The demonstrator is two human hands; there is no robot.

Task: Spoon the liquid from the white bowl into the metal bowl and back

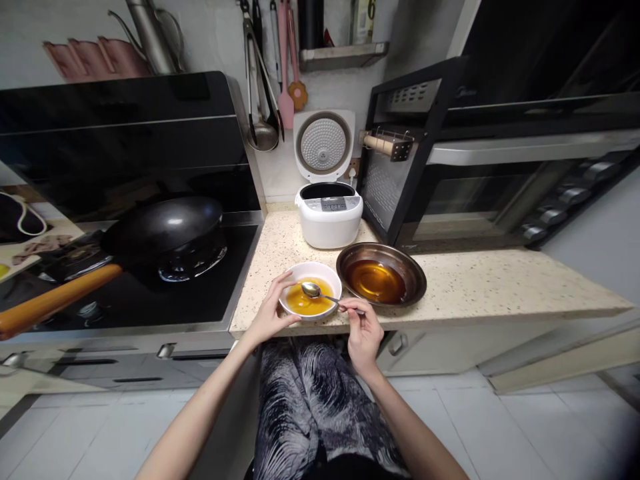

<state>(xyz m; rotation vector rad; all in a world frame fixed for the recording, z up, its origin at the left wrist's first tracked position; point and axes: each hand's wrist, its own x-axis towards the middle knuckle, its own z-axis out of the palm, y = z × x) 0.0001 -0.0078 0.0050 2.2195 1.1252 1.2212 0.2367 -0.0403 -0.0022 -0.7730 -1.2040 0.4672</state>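
Observation:
A white bowl (327,272) with yellow liquid (310,305) stands near the counter's front edge. My left hand (269,315) steadies it from the left, fingers on the far rim and thumb at the near side. Pinched in my right hand (364,332) is the handle of a metal spoon (312,290). The spoon's head is over the yellow liquid inside the bowl; whether it touches the liquid I cannot tell. Just right of the bowl sits a wide metal basin (419,283) holding amber liquid (375,280).
Behind the bowls is a white rice cooker (331,227) with its lid raised. A black wok (163,227) rests on the stove at left, its wooden handle (60,300) jutting toward me. The oven (480,207) stands at right. Utensils (263,130) hang on the wall.

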